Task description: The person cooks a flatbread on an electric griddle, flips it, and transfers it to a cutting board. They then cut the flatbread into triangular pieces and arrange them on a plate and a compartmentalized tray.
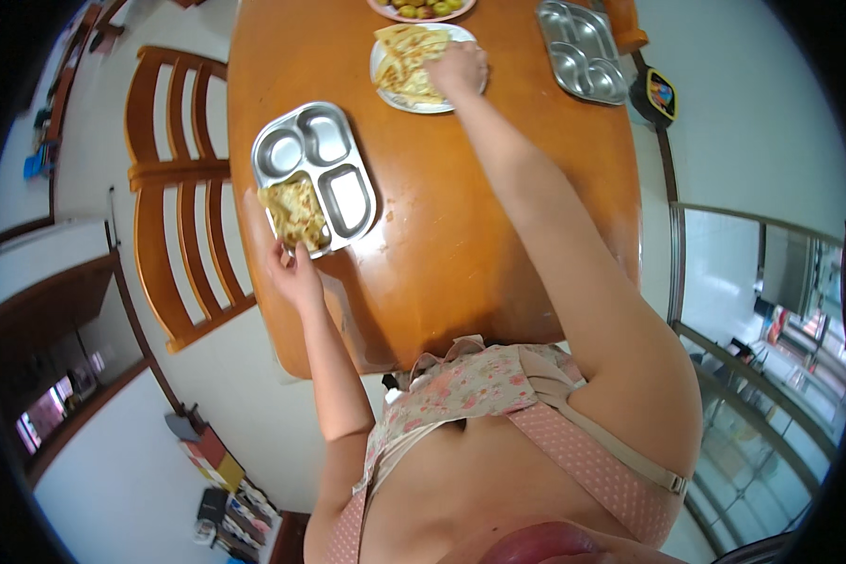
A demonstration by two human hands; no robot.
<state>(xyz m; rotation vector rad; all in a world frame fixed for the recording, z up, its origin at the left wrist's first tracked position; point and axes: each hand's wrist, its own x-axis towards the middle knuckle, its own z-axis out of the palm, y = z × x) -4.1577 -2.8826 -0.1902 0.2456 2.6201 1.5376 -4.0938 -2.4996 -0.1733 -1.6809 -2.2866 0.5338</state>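
Observation:
My left hand (292, 271) is at the near left corner of a divided stainless steel tray (330, 171), with thumb and fingers at its rim. A folded piece of browned flatbread (296, 211) lies in the tray's near left compartment and overhangs the outer rim. The tray's other compartments hold nothing. My right hand (458, 69) reaches across to a white plate (423, 107) stacked with cut flatbread (409, 63). Its fingers touch the right side of the stack. The back of the hand hides how they hold it.
Beyond the plate is a pink-rimmed dish (423, 18) of small round yellow-green fruit. A second divided steel tray (581, 53) lies at the far right of the wooden table (451, 211). Wooden chairs (176, 247) stand along the left side. A black-and-yellow object (656, 95) is beyond the right edge.

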